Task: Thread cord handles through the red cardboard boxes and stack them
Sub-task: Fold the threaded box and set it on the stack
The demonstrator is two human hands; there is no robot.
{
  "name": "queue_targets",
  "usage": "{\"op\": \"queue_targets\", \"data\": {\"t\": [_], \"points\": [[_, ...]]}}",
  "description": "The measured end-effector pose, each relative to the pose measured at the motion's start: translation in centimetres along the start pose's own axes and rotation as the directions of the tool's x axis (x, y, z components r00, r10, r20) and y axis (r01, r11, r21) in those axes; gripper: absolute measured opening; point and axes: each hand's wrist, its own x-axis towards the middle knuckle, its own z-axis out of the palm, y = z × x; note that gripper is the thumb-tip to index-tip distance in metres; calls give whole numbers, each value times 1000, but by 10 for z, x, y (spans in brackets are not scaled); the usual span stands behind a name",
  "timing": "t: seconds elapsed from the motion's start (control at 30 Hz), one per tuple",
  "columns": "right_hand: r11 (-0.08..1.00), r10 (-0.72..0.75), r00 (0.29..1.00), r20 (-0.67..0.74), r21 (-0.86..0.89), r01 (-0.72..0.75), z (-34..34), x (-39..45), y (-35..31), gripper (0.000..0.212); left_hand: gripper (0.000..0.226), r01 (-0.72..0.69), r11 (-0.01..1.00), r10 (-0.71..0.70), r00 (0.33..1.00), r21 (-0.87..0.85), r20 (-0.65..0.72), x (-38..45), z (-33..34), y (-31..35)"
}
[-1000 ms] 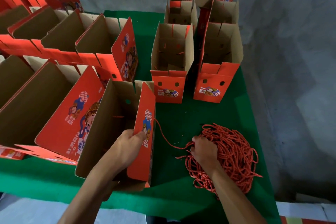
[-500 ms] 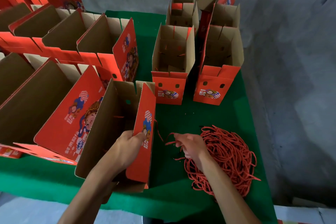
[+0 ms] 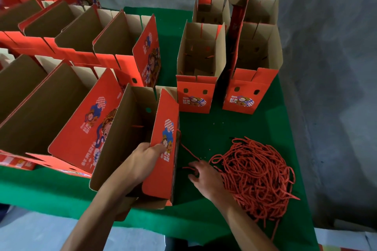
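From nine to eleven o'clock, rows of open red boxes (image 3: 67,91) lie nested on the green table (image 3: 206,134), brown insides up and cartoon prints showing on their red outer faces.

Just left of centre, at about seven o'clock, stands the box being worked (image 3: 163,149), open at the top, with its narrow red printed panel facing right. The left hand (image 3: 142,161) grips the top edge of that panel: the thumb lies on the red outside over the print, and the fingers curl down inside the box out of sight. A short red cord end pokes through the brown wall inside, and a round hole shows higher on the far wall.

A single red cord (image 3: 188,152) runs from the right side of this box down toward five o'clock, reaching the right hand (image 3: 206,177). That hand rests on the cloth just beside the box, its fingers curled around the loose cord at their tips.

At twelve to one o'clock, two upright columns of finished boxes (image 3: 201,67) stand nested behind one another, each front flap with two holes and a small print.

From four to five o'clock, touching the right hand's wrist side, sits a big tangled pile of cords (image 3: 259,175) on the green cloth. Grey wall and floor lie beyond at three o'clock.
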Motion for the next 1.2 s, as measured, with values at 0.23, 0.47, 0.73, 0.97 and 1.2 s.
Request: {"op": "queue_targets", "data": {"t": [0.23,0.47,0.73,0.97,1.2], "points": [[999,21,996,92,33,-24,13,15,-19,11,35,86,991,-82,996,-105,41,0,-1,-4],[997,67,987,145,-55,-60,4,12,-25,23,53,126,962,-108,990,-244,87,-3,-19,-15],[739,-52,997,62,674,-4,-51,-14,-60,10,59,102,937,-92,995,-335,46,-7,-50,-22],[688,-144,989,17,721,88,-63,-26,-84,2,55,126,913,-105,992,-388,76,-7,-58,-22],[645,-124,992,22,762,64,-62,-30,-92,10,59,141,919,-107,988,-368,111,-6,-51,-21]]}}
